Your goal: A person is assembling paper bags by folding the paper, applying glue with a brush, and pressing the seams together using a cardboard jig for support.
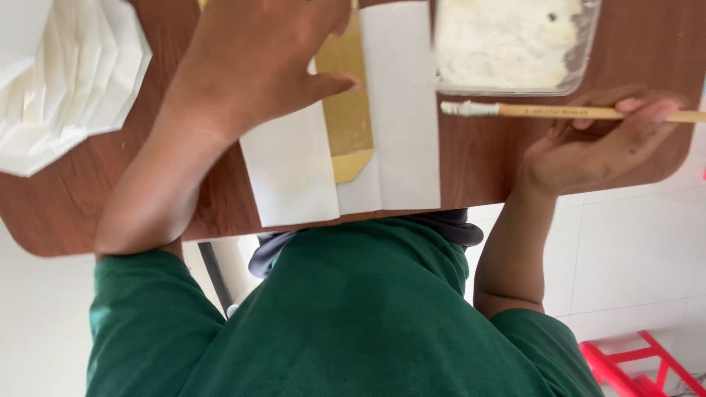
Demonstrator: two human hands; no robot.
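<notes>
Two hands work over a brown table (485, 162) in the head view. Left hand (257, 59) lies flat and spread on white paper (401, 110) with a gold strip (347, 117). Right hand (603, 140) pinches a wooden brush (559, 111), its bristles just below a clear paste tray (515, 44). Folded white paper (66, 73) sits well apart.

We see a brown wood-grain tabletop with rounded corners (485, 176) filling the upper part of the view, its surface smooth and evenly lit by soft, bright light. Below it lies a floor of large white square tiles (632, 257) with thin pale joints, and a dark slender table leg (215, 276) drops toward it under the table edge. In the lower right corner we find a red frame of thin bars (640, 364) standing on the tiles.
</notes>
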